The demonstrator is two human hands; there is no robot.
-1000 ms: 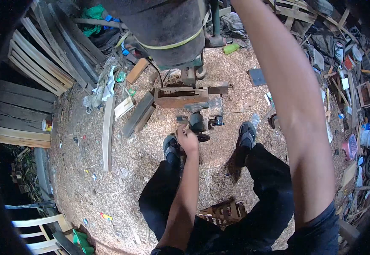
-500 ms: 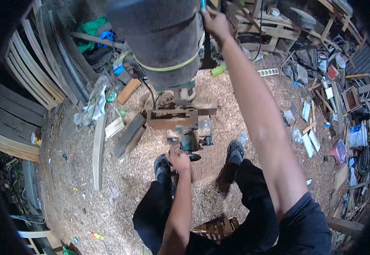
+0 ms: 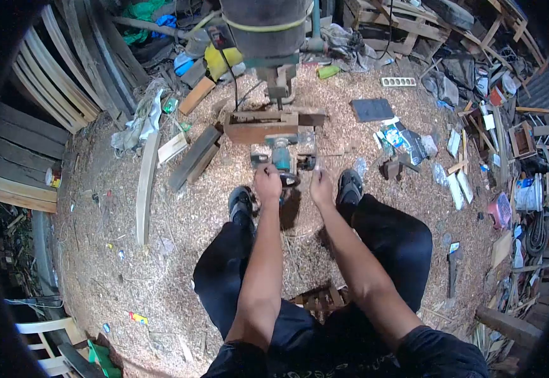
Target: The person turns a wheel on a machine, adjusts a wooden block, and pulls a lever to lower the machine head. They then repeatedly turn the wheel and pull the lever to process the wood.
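My left hand (image 3: 267, 184) is closed round a handle beside the black handwheel (image 3: 289, 180) of a green vise-like machine part (image 3: 281, 156). To its right, my right hand (image 3: 321, 186) is closed near a small knob at the machine's right side; what it holds is too small to make out. A slotted wooden block (image 3: 260, 128) sits clamped in front of the machine base. Right above the block hangs the drill head (image 3: 279, 80), with a large dark motor housing (image 3: 265, 28) over it.
Dark timbers (image 3: 196, 160) and a long pale curved board (image 3: 147, 189) lie to the left. Curved planks (image 3: 54, 75) lean at the upper left. A dark flat board (image 3: 371, 109) and plastic packaging (image 3: 404, 143) lie at the right. Wood shavings cover the floor.
My right hand has come down from the blue lever at the top to the machine's right side. The view has tilted, showing the drill head higher up. My left hand stays at the handwheel.
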